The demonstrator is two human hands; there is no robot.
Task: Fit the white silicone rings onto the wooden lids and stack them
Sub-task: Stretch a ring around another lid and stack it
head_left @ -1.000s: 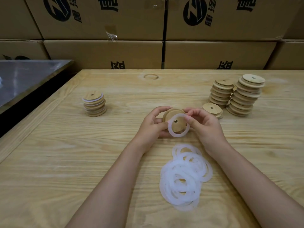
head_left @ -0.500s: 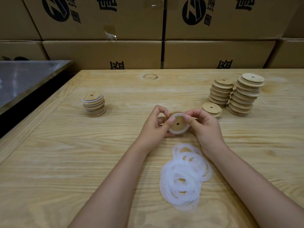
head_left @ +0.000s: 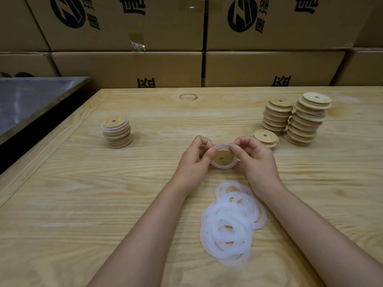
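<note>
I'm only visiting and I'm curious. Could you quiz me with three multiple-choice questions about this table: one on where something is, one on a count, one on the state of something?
1. Where on the table does the pile of white rings lie?
A. Near the person, between the forearms
B. At the far edge
C. At the left edge

2. How many stacks of lids stand to the right of the right hand?
A. One
B. Three
C. Five

3. What is the state of the lid held in both hands?
A. Bare
B. Split in two
C. A white ring sits around it

Answers:
1 A: the pile lies just nearer than the left hand and the right hand.
2 B: a tall stack, a taller stack and a short stack stand there.
3 C: the ring shows white around the lid's edge.
</note>
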